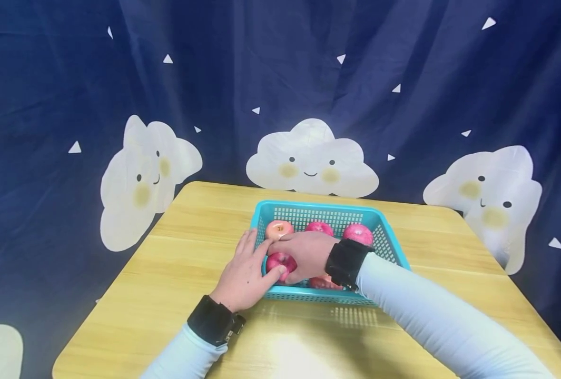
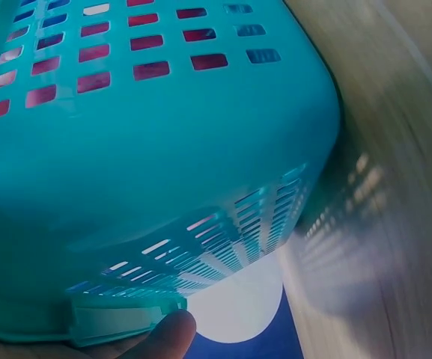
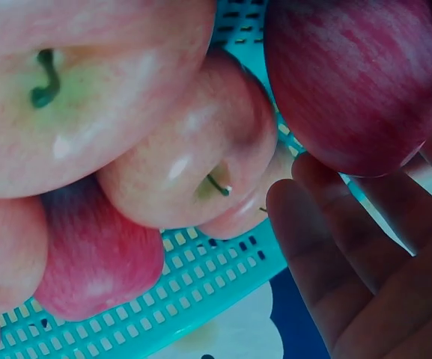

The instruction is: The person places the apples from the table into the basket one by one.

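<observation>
A turquoise plastic basket (image 1: 315, 205) with perforated walls holds several apples. My right hand (image 1: 308, 252) reaches into its near left part and holds a red apple (image 1: 280, 263), with the fingers over its far side and the thumb nearer me. In the right wrist view, the fingertips (image 3: 294, 217) sit against this dark red apple (image 3: 358, 82). My left hand (image 1: 242, 276) rests on the basket's left rim with its fingers extended, and its thumb reaches inside to the red apple. A left fingertip (image 2: 172, 336) shows at the rim in the left wrist view.
A pale apple (image 1: 279, 230) and two pink-red apples, one at the back right (image 1: 357, 234), lie along the far wall. Another apple (image 1: 325, 282) sits under my right wrist. The wooden table (image 1: 166, 295) carries the basket; a dark blue cloud-print curtain (image 1: 223, 63) hangs behind.
</observation>
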`<state>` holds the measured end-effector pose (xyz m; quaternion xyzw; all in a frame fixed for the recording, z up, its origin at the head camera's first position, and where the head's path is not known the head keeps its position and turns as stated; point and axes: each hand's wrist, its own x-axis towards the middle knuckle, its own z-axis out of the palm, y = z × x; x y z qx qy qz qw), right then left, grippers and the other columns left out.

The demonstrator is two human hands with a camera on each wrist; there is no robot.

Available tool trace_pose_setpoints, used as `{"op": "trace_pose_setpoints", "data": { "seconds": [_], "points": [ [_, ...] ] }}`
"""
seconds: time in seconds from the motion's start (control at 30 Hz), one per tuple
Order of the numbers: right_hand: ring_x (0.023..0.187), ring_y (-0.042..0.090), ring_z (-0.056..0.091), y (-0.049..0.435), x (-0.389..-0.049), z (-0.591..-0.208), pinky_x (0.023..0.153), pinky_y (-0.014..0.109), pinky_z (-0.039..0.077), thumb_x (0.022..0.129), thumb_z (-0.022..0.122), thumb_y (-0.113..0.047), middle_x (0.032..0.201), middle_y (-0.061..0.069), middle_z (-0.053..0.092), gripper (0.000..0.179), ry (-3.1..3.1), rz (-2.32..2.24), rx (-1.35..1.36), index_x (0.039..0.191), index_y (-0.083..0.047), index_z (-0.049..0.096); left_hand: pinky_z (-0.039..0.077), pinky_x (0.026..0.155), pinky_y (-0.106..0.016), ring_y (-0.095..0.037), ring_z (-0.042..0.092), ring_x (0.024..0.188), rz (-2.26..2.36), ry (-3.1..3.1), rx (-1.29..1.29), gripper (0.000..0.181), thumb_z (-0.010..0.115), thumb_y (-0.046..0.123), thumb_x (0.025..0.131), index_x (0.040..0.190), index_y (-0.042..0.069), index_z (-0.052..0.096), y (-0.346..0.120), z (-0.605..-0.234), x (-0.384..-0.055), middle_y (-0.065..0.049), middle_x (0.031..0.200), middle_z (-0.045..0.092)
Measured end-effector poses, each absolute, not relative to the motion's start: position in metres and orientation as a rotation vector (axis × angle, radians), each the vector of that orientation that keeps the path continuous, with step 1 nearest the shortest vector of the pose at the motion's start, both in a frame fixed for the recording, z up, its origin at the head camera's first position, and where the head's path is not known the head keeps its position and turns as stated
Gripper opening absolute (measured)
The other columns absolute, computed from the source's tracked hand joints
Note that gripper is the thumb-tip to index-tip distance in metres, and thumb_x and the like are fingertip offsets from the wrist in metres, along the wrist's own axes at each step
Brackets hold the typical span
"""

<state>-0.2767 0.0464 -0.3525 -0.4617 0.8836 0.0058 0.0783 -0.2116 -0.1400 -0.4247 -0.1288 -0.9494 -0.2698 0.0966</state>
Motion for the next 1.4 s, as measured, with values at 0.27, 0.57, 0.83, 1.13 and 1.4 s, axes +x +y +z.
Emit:
{"op": "trace_pose_setpoints", "data": {
  "seconds": [0.27, 0.57, 0.83, 1.13, 1.4],
  "points": [
    [0.098, 0.010, 0.064, 0.044, -0.275, -0.362, 0.081, 0.031, 0.055, 0.078, 0.085, -0.044, 0.112, -0.011, 0.066, 0.061, 2.639, 0.064, -1.433, 0.133, -0.030, 0.060, 0.044, 0.098, -0.066, -0.035, 0.009, 0.153, -0.811, -2.804, -0.394, 0.076, 0.057, 0.060, 0.093, 0.154, 0.017, 0.044, -0.134, -0.424, -0.209, -0.017, 0.166, 0.018],
    [0.110, 0.013, 0.061, 0.048, -0.271, -0.368, 0.092, 0.033, 0.052, 0.083, 0.080, -0.040, 0.122, -0.006, 0.063, 0.059, 2.638, 0.124, -1.450, 0.137, -0.026, 0.060, 0.044, 0.099, -0.065, -0.033, 0.009, 0.153, -0.835, -2.800, -0.419, 0.075, 0.056, 0.061, 0.095, 0.154, 0.017, 0.044, -0.124, -0.420, -0.201, -0.017, 0.166, 0.018],
    [0.108, 0.015, 0.063, 0.052, -0.264, -0.374, 0.086, 0.034, 0.054, 0.086, 0.077, -0.042, 0.126, -0.005, 0.064, 0.049, 2.636, 0.133, -1.434, 0.130, -0.027, 0.063, 0.044, 0.100, -0.065, -0.035, 0.009, 0.153, -0.856, -2.794, -0.438, 0.071, 0.060, 0.056, 0.094, 0.151, 0.016, 0.048, -0.117, -0.420, -0.193, -0.019, 0.165, 0.019],
    [0.118, 0.015, 0.061, 0.054, -0.255, -0.380, 0.094, 0.037, 0.053, 0.087, 0.076, -0.047, 0.136, -0.003, 0.061, 0.056, 2.671, 0.177, -1.433, 0.136, -0.025, 0.061, 0.044, 0.100, -0.064, -0.034, 0.009, 0.153, -0.871, -2.787, -0.464, 0.065, 0.061, 0.054, 0.095, 0.149, 0.018, 0.052, -0.116, -0.421, -0.189, -0.018, 0.166, 0.019],
    [0.118, 0.014, 0.060, 0.059, -0.248, -0.386, 0.098, 0.035, 0.050, 0.087, 0.075, -0.048, 0.130, -0.003, 0.062, 0.057, 2.689, 0.110, -1.427, 0.136, -0.024, 0.059, 0.044, 0.101, -0.063, -0.034, 0.008, 0.153, -0.878, -2.805, -0.509, 0.065, 0.060, 0.053, 0.095, 0.149, 0.017, 0.051, -0.119, -0.426, -0.186, -0.018, 0.166, 0.017]
  ]
}}
